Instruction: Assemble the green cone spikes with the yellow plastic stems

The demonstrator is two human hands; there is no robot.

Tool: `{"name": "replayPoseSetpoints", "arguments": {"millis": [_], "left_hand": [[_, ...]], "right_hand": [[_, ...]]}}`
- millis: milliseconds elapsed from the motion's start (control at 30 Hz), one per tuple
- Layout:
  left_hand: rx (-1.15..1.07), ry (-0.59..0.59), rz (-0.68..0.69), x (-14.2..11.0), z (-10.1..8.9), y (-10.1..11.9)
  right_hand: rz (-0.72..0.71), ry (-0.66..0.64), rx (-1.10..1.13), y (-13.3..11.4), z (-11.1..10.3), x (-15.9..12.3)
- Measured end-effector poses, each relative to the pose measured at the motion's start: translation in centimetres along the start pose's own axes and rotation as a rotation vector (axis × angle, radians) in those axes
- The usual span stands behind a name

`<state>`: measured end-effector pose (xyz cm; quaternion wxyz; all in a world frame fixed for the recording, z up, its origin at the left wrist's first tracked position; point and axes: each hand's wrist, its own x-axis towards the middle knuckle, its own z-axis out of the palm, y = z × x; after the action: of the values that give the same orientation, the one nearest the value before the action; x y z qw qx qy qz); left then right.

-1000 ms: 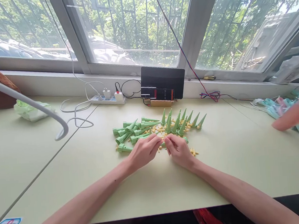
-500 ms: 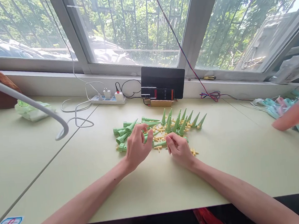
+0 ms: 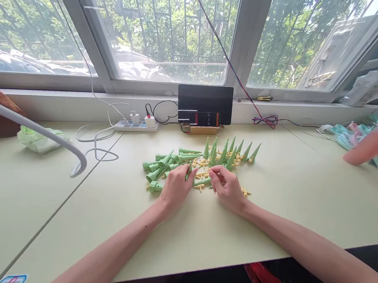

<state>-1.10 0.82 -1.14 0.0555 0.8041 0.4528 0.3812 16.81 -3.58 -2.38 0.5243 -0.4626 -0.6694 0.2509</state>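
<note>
My left hand is low over the pile, its thumb and fingers closed around a green watering spike whose tip shows between them. More hollow green spikes lie in a heap beside and beyond that hand, some with ribbed collars. My right hand is closed in a pinch just right of the middle; whatever its fingertips hold is hidden. Small yellow T-shaped valves are scattered between the two hands. Behind my right hand, several green spikes stand point up with yellow pieces around their bases.
A dark tablet leans at the window, with a phone on a cardboard box before it. At the left are a power strip, a looping white cable and a pale green bag. Bagged items and a pink object lie right.
My left hand has come down from above the pile, and its spread fingers have closed on a green watering spike. My right hand stays nearly in place, with its fingers shifted slightly.
</note>
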Motion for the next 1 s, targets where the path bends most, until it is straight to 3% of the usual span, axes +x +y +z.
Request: {"name": "replayPoseSetpoints", "arguments": {"millis": [167, 300, 467, 1000], "left_hand": [[-0.075, 0.053, -0.002, 0.3, -0.2, 0.1], [-0.184, 0.098, -0.084, 0.4, -0.4, 0.3], [-0.270, 0.069, -0.166, 0.5, -0.6, 0.8], [-0.425, 0.007, -0.206, 0.5, -0.5, 1.1]], "right_hand": [[0.022, 0.017, 0.007, 0.0, 0.1, 0.0], [0.024, 0.021, 0.004, 0.0, 0.1, 0.0], [0.012, -0.016, -0.002, -0.2, 0.0, 0.1], [-0.036, -0.118, -0.041, -0.1, 0.1, 0.0]]}}
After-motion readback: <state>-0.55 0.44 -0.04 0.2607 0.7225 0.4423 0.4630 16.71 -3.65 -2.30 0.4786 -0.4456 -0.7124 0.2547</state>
